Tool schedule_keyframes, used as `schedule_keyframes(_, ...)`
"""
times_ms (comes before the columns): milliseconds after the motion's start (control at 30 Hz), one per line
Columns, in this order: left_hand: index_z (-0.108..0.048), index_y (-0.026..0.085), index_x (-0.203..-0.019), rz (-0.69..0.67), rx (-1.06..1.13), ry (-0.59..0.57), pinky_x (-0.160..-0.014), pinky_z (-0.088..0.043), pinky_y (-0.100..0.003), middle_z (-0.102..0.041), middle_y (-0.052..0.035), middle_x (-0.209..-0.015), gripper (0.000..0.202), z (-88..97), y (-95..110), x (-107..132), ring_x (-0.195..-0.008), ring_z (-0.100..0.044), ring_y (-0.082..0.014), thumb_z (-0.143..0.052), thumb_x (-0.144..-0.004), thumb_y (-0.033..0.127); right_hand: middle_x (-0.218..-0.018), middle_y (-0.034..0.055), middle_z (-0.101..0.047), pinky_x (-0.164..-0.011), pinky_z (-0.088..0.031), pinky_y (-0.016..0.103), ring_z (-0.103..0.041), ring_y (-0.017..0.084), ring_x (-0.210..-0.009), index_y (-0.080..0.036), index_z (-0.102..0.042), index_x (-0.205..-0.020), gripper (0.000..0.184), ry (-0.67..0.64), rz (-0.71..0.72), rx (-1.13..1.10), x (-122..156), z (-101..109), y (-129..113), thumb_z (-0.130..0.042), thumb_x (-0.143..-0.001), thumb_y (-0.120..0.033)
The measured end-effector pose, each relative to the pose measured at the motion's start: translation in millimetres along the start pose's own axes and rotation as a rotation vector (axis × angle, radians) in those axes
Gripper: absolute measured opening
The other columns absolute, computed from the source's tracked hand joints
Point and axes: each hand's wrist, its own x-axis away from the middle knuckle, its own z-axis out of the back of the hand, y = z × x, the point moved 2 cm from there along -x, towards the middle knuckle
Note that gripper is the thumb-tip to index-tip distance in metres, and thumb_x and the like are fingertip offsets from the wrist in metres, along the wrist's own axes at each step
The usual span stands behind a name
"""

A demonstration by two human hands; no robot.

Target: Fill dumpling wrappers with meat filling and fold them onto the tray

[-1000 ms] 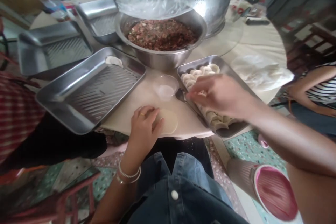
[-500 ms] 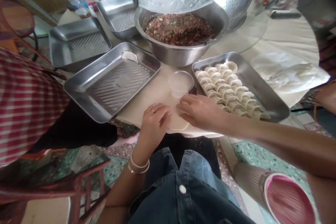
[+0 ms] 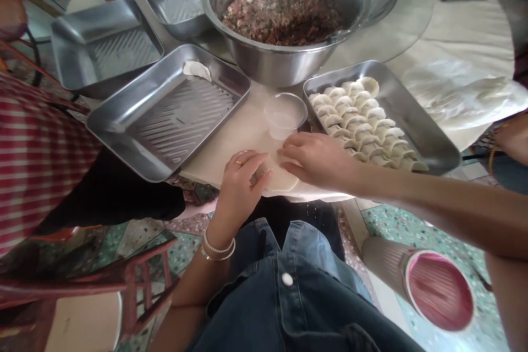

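A thin pale dumpling wrapper [image 3: 284, 180] lies between my two hands at the front edge of the table, hard to tell from the light cloth. My left hand [image 3: 242, 176] is closed at its left side, thumb and bent fingers pinching at the edge. From the right, my right hand [image 3: 315, 158] reaches in with curled fingers closed at its far edge; the fingertips are partly hidden. Just beyond stands a small clear plastic bowl [image 3: 284, 113]. Rows of folded dumplings [image 3: 363, 121] fill much of the right metal tray [image 3: 437, 148].
A big steel bowl [image 3: 284, 66] of minced filling [image 3: 280, 14] stands behind. The left tray [image 3: 160, 148] holds one dumpling [image 3: 197, 70]; two more trays are behind it. A plastic bag [image 3: 462, 93] lies right. A person in a checked garment [image 3: 37, 154] is at left. A bin [image 3: 416, 286] stands on the floor.
The view has tipped down slightly, so the table things sit higher in the picture. Both hands stay over the same spot, with little change in their fingers.
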Motion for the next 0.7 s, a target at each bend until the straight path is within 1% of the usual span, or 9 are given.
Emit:
schedule_keyframes(100, -0.066, 0.020, -0.110, -0.002, 0.008, 0.006, -0.098, -0.048, -0.040, -0.069, -0.0073, -0.108, 0.027, -0.2, 0, 0, -0.107, -0.060, -0.0220, -0.059, -0.085, 0.026, -0.098, 0.0059, -0.066, -0.063, -0.031, 0.029, -0.057, 0.018, -0.088, -0.019, -0.067, -0.096, 0.022, 0.021, -0.024, -0.037, -1, -1, 0, -0.048, -0.092, -0.027)
schedule_keyframes(333, -0.067, 0.019, -0.110, 0.013, 0.028, 0.027, -0.096, -0.049, -0.039, -0.068, -0.0080, -0.108, 0.028, -0.1, -1, 2, -0.105, -0.061, -0.0217, -0.061, -0.084, 0.027, -0.097, 0.0023, -0.067, -0.059, -0.031, 0.027, -0.059, 0.014, -0.080, -0.021, -0.064, -0.100, 0.019, 0.041, -0.098, -0.128, -4, -4, 3, -0.049, -0.091, -0.027)
schedule_keyframes(467, -0.067, 0.019, -0.110, 0.021, 0.049, 0.027, -0.096, -0.049, -0.039, -0.068, -0.0082, -0.107, 0.028, -0.4, -1, 3, -0.105, -0.062, -0.0216, -0.062, -0.084, 0.027, -0.092, 0.0014, -0.066, -0.059, -0.030, 0.026, -0.058, 0.013, -0.079, -0.022, -0.068, -0.094, 0.021, 0.040, -0.093, -0.129, -6, -4, 5, -0.048, -0.091, -0.027)
schedule_keyframes(567, -0.067, 0.020, -0.110, 0.039, 0.064, 0.065, -0.099, -0.047, -0.040, -0.066, -0.0082, -0.109, 0.028, 0.6, 1, 5, -0.108, -0.060, -0.0216, -0.063, -0.083, 0.026, -0.093, 0.0024, -0.066, -0.058, -0.027, 0.027, -0.057, 0.015, -0.082, -0.022, -0.069, -0.092, 0.022, 0.045, -0.086, -0.099, -7, -3, 4, -0.047, -0.092, -0.026)
schedule_keyframes(633, -0.068, 0.019, -0.109, 0.111, 0.152, 0.130, -0.104, -0.042, -0.041, -0.062, -0.0087, -0.115, 0.028, 3.3, 2, 7, -0.113, -0.056, -0.0214, -0.065, -0.082, 0.025, -0.094, 0.0041, -0.066, -0.057, -0.026, 0.027, -0.056, 0.015, -0.083, -0.020, -0.068, -0.093, 0.023, 0.047, -0.083, -0.078, -8, -3, 2, -0.046, -0.093, -0.025)
schedule_keyframes(700, -0.068, 0.020, -0.106, 0.227, 0.340, 0.194, -0.107, -0.039, -0.040, -0.060, -0.0075, -0.118, 0.025, 7.0, 3, 11, -0.115, -0.054, -0.0204, -0.066, -0.082, 0.024, -0.094, 0.0061, -0.065, -0.057, -0.024, 0.028, -0.055, 0.016, -0.082, -0.018, -0.067, -0.095, 0.025, 0.053, -0.082, -0.059, -9, -4, 0, -0.043, -0.094, -0.025)
